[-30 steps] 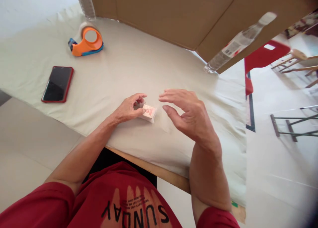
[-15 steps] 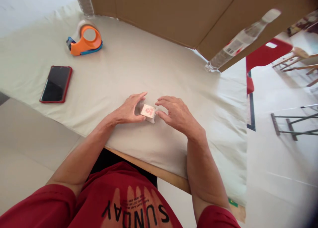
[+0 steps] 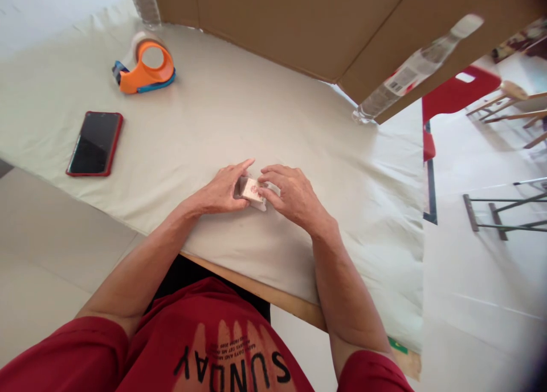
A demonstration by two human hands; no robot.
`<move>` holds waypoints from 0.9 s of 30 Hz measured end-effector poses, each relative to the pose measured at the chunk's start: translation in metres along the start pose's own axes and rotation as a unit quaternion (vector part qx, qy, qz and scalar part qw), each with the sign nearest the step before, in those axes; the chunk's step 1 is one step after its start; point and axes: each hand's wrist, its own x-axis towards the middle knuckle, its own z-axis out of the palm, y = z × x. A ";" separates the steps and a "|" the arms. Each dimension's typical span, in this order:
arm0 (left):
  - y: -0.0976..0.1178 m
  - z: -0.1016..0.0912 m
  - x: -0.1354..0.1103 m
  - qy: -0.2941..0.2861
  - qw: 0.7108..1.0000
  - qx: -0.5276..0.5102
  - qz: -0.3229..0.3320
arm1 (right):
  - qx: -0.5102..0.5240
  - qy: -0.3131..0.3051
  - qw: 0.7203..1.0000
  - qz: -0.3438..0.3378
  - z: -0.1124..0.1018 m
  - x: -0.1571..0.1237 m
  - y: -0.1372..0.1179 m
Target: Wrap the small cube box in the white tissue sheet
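A small pale box with a red print (image 3: pixel 250 190), about the size of a card pack, rests on the cloth-covered table (image 3: pixel 222 124) near its front edge. My left hand (image 3: pixel 222 190) grips the box from the left, thumb and fingers curled around it. My right hand (image 3: pixel 290 195) grips the same box from the right, its fingertips pressed on the top and right side. Most of the box is hidden between the two hands.
A red-cased phone (image 3: pixel 94 143) lies face up at the left. An orange tape dispenser (image 3: pixel 144 68) sits at the back left. A large cardboard box (image 3: pixel 325 21) stands along the back, a clear plastic bottle (image 3: pixel 410 73) leaning against it. A red chair (image 3: pixel 448 101) stands on the floor at the right.
My right hand came down from hovering open at the right and closed its fingers on the small box. My left hand kept its hold in place.
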 end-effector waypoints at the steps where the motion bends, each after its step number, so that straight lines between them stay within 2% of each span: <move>1: 0.000 0.000 0.000 0.001 1.000 0.002 -0.002 | 0.001 0.012 1.000 -0.001 0.004 0.002 0.000; 7: 0.002 0.003 0.000 0.012 1.000 -0.016 -0.020 | 0.022 0.072 0.997 0.001 0.025 0.008 0.007; 12: 0.003 0.004 0.000 0.017 1.000 -0.022 -0.013 | 0.058 0.115 0.991 0.044 0.013 0.006 0.018; 16: 0.003 0.004 0.000 0.014 1.000 -0.018 -0.009 | 0.075 0.072 0.994 0.025 -0.003 0.001 0.020; 19: 0.002 0.005 0.000 0.021 1.000 -0.016 -0.008 | 0.058 0.035 0.998 -0.009 -0.006 -0.001 0.016; 23: 0.002 0.006 0.001 0.026 0.999 -0.019 -0.010 | -0.017 0.026 0.999 -0.020 0.003 0.001 0.006; 27: 0.004 0.005 0.001 0.023 0.999 -0.020 -0.016 | -0.054 0.051 0.997 -0.024 0.016 0.006 0.002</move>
